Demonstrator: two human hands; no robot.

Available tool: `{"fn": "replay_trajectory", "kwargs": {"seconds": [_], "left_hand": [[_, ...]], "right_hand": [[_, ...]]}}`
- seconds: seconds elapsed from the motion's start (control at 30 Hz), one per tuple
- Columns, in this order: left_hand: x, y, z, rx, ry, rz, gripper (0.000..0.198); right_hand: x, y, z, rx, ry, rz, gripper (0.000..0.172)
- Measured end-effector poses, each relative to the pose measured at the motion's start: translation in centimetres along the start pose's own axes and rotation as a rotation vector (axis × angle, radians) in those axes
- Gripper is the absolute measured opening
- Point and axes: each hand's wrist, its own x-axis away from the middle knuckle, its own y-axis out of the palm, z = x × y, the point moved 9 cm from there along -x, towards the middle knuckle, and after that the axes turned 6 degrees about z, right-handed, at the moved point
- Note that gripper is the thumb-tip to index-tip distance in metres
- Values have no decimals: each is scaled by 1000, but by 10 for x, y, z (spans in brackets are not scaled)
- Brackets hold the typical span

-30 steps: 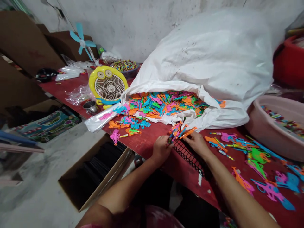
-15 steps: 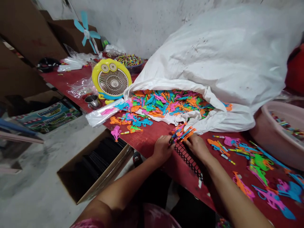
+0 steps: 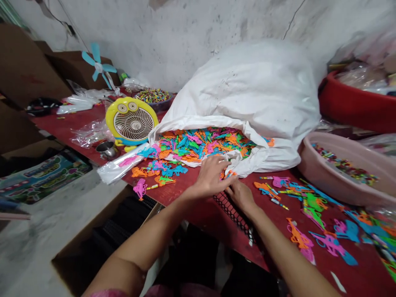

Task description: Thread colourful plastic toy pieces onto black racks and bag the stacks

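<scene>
My left hand (image 3: pixel 213 177) is over a small bunch of colourful plastic toy guns (image 3: pixel 228 174), fingers stretched out and thumb apart. My right hand (image 3: pixel 241 194) is closed around the near right side of that bunch, which is mostly hidden between the hands. Below them, a black plastic mesh strip (image 3: pixel 230 210) slants along the table toward me, partly covered by my right forearm. Just beyond the hands, a big white sack (image 3: pixel 247 95) lies with its mouth open toward me, full of similar orange, pink, blue and green toy guns (image 3: pixel 198 142).
On the red table (image 3: pixel 198 206) stand a yellow fan (image 3: pixel 135 123), a metal cup (image 3: pixel 107 150) and a pink basin (image 3: pixel 337 181) of small pieces. Loose toy guns (image 3: pixel 314 202) lie to the right. A cardboard box (image 3: pixel 71 251) with black parts sits below the left edge.
My left hand has risen from the near left side of the toy guns to above them, its fingers extending. My right hand stays by the bunch. The view has turned right and up.
</scene>
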Motion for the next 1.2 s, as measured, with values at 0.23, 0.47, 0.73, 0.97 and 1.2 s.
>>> {"fn": "replay_trajectory", "kwargs": {"seconds": [0.23, 0.47, 0.73, 0.97, 1.2], "left_hand": [[-10, 49, -9, 24, -16, -342, 22], [-9, 51, -11, -49, -65, -419, 24], [-7, 44, -19, -254, -181, -352, 27], [1, 35, -18, -396, -316, -327, 36], [10, 30, -17, -174, -329, -319, 55]], "right_hand": [[4, 4, -3, -25, 86, -72, 30], [9, -5, -8, -38, 103, -72, 28], [106, -91, 55, -61, 103, 245, 30], [190, -155, 205, 433, 430, 239, 35], [203, -166, 268, 545, 635, 139, 40]]}}
